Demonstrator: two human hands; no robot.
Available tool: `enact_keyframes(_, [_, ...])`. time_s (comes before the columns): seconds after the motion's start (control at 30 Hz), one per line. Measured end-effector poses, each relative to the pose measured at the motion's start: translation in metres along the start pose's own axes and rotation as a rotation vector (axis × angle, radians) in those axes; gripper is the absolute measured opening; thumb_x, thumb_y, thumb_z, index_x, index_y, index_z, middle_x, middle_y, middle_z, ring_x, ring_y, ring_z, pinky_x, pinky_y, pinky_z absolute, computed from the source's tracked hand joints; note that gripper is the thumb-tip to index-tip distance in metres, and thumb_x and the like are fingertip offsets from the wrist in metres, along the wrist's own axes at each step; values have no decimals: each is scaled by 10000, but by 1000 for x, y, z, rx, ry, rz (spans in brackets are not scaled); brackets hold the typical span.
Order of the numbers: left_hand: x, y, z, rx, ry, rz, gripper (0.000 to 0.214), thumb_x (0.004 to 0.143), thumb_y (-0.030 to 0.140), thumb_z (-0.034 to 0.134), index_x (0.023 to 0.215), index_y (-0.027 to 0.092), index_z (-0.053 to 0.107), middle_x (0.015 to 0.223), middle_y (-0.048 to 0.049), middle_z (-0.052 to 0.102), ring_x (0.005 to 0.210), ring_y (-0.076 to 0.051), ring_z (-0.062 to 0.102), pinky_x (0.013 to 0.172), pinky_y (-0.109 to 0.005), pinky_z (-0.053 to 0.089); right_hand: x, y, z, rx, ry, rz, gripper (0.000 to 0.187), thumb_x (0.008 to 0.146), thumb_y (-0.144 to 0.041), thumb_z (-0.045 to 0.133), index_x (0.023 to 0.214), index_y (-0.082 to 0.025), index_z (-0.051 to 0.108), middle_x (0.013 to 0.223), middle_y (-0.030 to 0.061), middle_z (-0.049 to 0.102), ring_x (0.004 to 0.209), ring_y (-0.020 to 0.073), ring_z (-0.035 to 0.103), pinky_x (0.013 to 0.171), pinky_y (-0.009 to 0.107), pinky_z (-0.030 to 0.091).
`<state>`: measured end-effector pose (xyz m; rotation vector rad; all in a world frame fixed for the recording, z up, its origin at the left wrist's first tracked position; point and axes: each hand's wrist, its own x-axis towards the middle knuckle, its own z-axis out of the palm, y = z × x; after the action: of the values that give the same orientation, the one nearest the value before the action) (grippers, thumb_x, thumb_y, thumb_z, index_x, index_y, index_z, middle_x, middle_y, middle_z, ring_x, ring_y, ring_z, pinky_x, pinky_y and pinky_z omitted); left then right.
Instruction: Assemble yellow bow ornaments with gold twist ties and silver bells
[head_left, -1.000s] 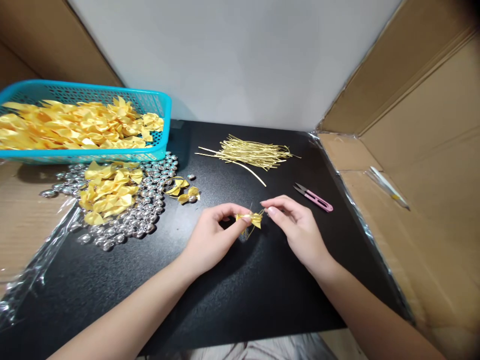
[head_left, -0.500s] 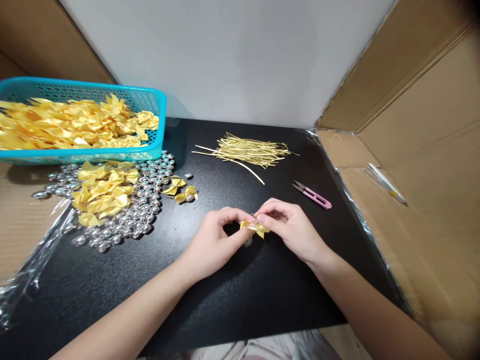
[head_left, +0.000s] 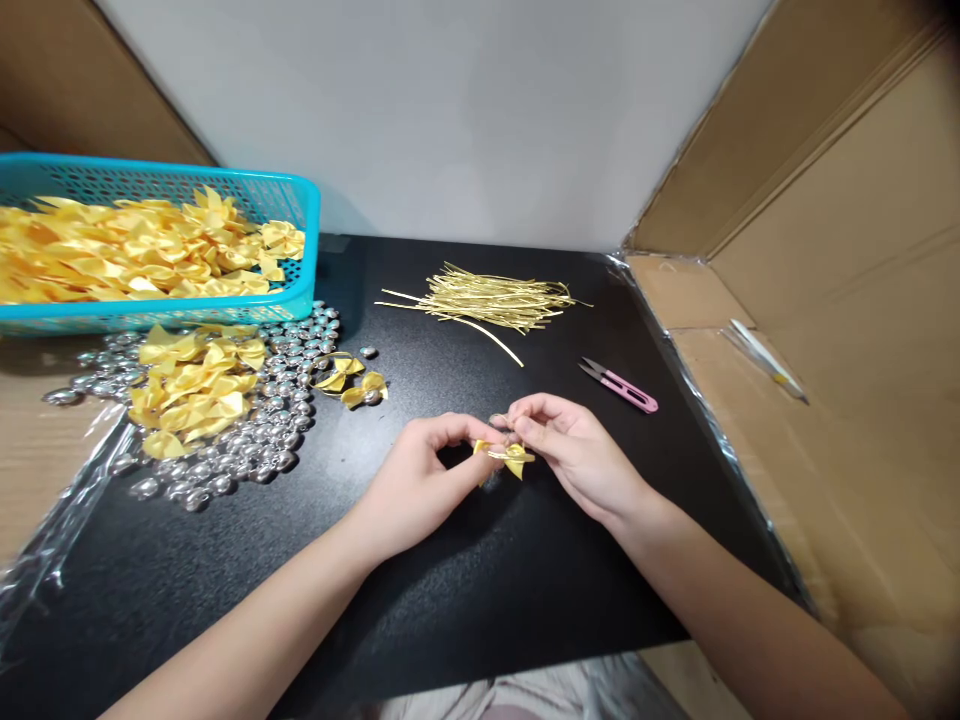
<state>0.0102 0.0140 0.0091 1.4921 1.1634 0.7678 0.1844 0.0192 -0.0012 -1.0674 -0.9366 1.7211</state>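
A small yellow ribbon bow (head_left: 511, 457) with a thin gold wire tie across it is pinched between both hands just above the black table (head_left: 450, 600). My left hand (head_left: 420, 485) grips the bow's left side with thumb and forefinger. My right hand (head_left: 577, 455) holds the right side, fingertips on the wire. A bundle of gold wire ties (head_left: 495, 298) lies behind the hands. Two finished bows (head_left: 352, 380) sit to the left of the hands.
A teal basket (head_left: 300, 250) full of yellow bows stands at the back left. In front of it lie loose yellow bows (head_left: 191, 385) on a spread of silver bells (head_left: 255, 455). Pink snips (head_left: 622, 387) lie to the right. Cardboard walls (head_left: 847, 300) close in the right side.
The hands have drawn closer together on the bow, and the right fingers have moved onto the wire at its middle. The view has shifted slightly right.
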Motion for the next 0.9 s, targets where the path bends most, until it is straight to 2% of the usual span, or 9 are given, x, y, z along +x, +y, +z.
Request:
enact_keyframes(0.1, [0,1,0,-9,-16,-29,152,804,292,665,763,165,739,733,-39,756,694,-180,654,691,-282,479,2,-3,-3,50,33,-20,235,700,-358,811,756,-192,655,811,6,703,844,147,659,843,287,483])
enact_keyframes(0.3, [0,1,1,-23,-57,-69,155,817,288,659,785,157,737,751,-33,751,676,-151,618,667,-260,442,5,-11,-11,156,121,-96,216,718,-329,802,754,-209,625,787,-39,700,806,131,705,816,264,513])
enact_keyframes(0.4, [-1,1,0,-32,-59,-80,157,817,289,664,787,152,736,755,-34,750,675,-145,610,662,-254,437,6,-14,-12,131,171,-126,212,708,-329,807,746,-208,638,785,-38,706,722,96,673,709,210,505])
enact_keyframes(0.53, [-1,1,0,-54,-61,-89,144,814,281,671,786,155,734,756,-29,749,675,-138,606,656,-245,432,7,-17,-15,105,242,-213,230,663,-332,837,740,-203,663,744,-45,707,575,48,554,556,154,440])
enact_keyframes(0.9, [1,1,-1,-135,-64,-157,103,793,241,672,763,159,726,702,-8,719,615,-116,567,598,-234,402,8,-22,-20,195,298,-256,228,684,-319,827,764,-210,644,778,-60,708,761,89,711,652,158,518])
